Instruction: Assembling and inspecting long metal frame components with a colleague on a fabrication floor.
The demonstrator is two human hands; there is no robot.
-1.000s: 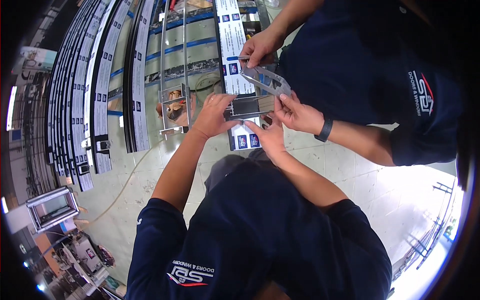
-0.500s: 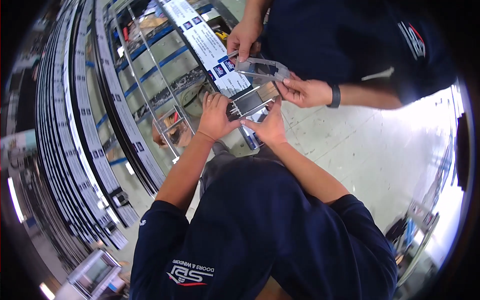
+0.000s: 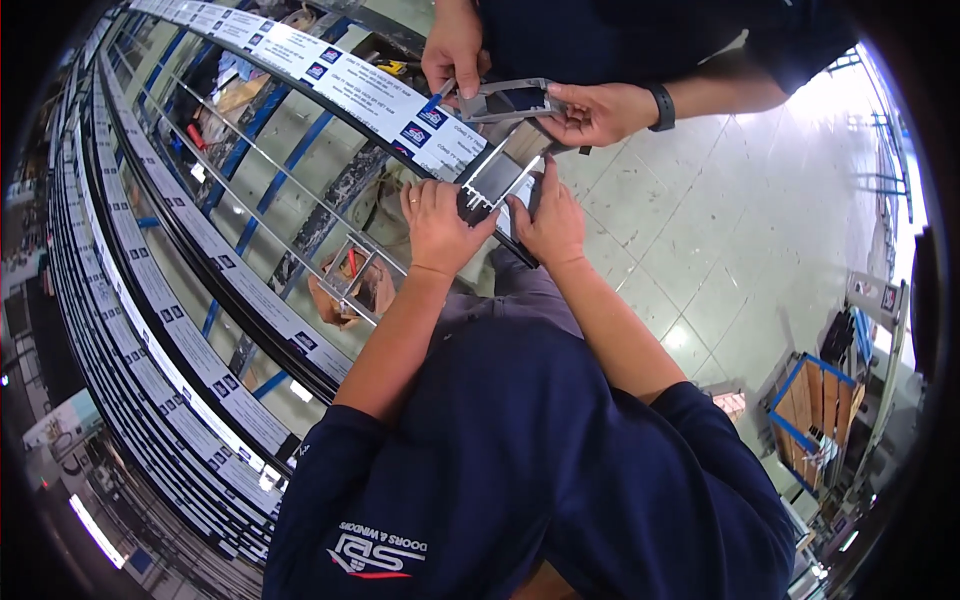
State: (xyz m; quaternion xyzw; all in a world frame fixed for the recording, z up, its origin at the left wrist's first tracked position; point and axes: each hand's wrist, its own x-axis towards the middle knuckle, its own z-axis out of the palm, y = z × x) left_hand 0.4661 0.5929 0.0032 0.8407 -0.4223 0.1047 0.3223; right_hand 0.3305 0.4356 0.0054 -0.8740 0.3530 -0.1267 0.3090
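Observation:
Across the end of a long film-wrapped profile point(image 3: 345, 75) sits a short aluminium profile piece point(image 3: 492, 180), its hollow, ribbed cut end facing me. My left hand point(image 3: 440, 225) is closed on its left side, thumb toward the near end. My right hand point(image 3: 552, 218) grips its right side, with the index finger stretched along the edge. Just beyond, a co-worker's two hands hold a thin, hollow metal section point(image 3: 510, 112) above the piece. A slim blue tool point(image 3: 436, 102) shows under the co-worker's hand at left; I cannot make out its kind.
A metal rack point(image 3: 255, 200) with blue bars stands to the left. Past it lie several long film-wrapped profiles point(image 3: 190, 310). A brown paper-like bundle point(image 3: 345, 292) is low beside the rack. A blue-edged wooden crate point(image 3: 808, 420) stands on the tiled floor point(image 3: 680, 240) at right.
My view has turned, so the rack and long profiles lie more slanted. The co-worker's hollow section has tilted and shifted slightly left and up. My hands keep their hold on the short piece.

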